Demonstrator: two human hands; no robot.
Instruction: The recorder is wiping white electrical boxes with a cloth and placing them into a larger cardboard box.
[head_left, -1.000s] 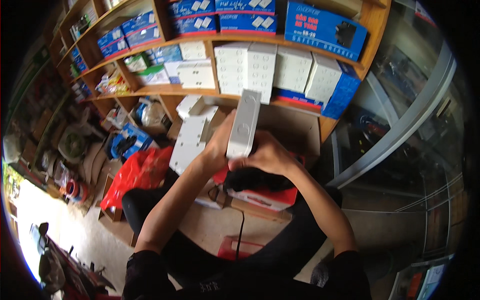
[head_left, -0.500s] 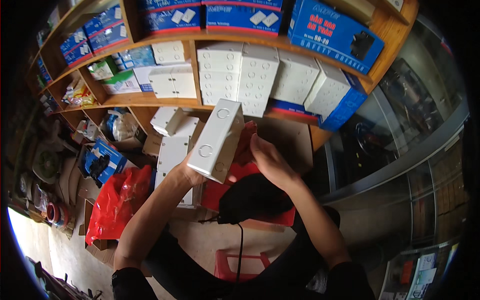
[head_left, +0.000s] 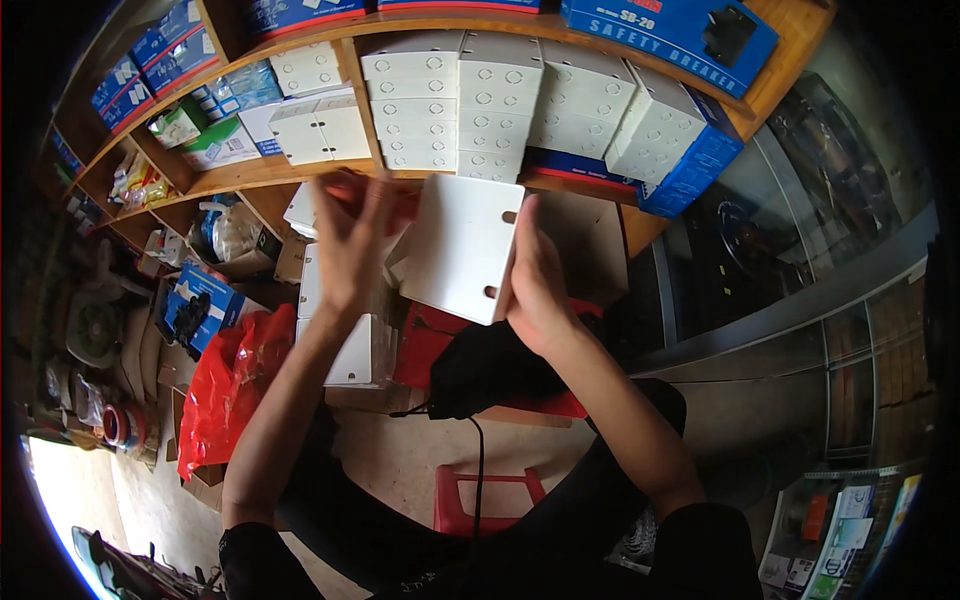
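Note:
A white square electrical junction box (head_left: 462, 245) is tilted in front of me, its smooth flat face with two slots along one edge turned up. My right hand (head_left: 538, 285) grips it along that right edge. Just left of the box is my left hand (head_left: 348, 250), smeared by motion, thumb and fingers forming a V around a red cloth (head_left: 352, 190). Part of the cloth reaches toward the box's far left edge. More white boxes (head_left: 358, 352) are stacked under my left forearm. In front of my lap lies a black cloth item (head_left: 495, 370) with a cord.
Wooden shelves (head_left: 330, 182) ahead hold stacked white boxes (head_left: 412, 115) and blue cartons (head_left: 680, 40). A red plastic bag (head_left: 235, 385) stands at left, by an opened blue carton (head_left: 212, 305). A red stool (head_left: 488, 500) is below me. Glass cabinets (head_left: 800, 230) line the right.
The box has turned from its narrow side to its flat face, passing from my left hand to my right. The red cloth, near my right hand before, is now at my left. The view tilted down.

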